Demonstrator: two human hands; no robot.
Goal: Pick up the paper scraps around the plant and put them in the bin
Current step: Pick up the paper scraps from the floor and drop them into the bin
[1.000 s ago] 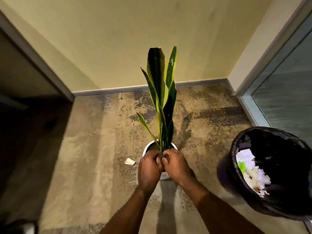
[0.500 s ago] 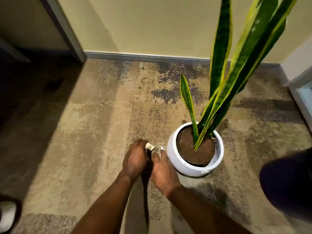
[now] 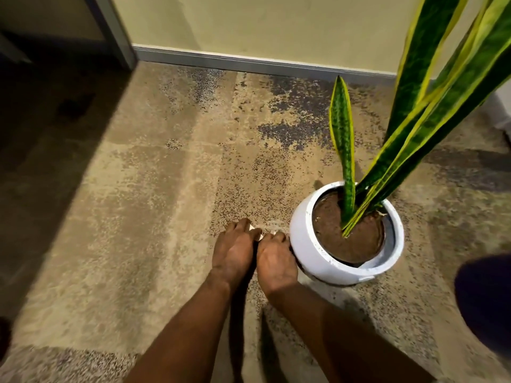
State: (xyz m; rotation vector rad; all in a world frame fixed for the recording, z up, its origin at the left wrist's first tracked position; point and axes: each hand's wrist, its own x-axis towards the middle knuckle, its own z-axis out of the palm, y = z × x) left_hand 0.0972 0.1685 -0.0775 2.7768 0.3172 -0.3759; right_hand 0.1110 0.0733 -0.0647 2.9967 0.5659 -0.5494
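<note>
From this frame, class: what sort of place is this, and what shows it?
Probably an indoor corner, perhaps an office: mottled carpet, grey skirting board under a painted wall, a potted plant.

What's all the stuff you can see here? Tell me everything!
plant: one, green leaves with yellow edges, in the pot
pot: one, white, on the carpet, right of centre
soil: brown, filling the pot
paper scraps: few, white, peeking out at the fingertips; count unclear
carpet: one, beige with dark speckles, underfoot
wall: one, yellowish, at the back
baseboard: one, grey, along the wall's foot
dark round shape: one, right edge, possibly the bin
left hand: one, on the carpet, fingers curled over scraps
right hand: one, beside it, close against the pot
</note>
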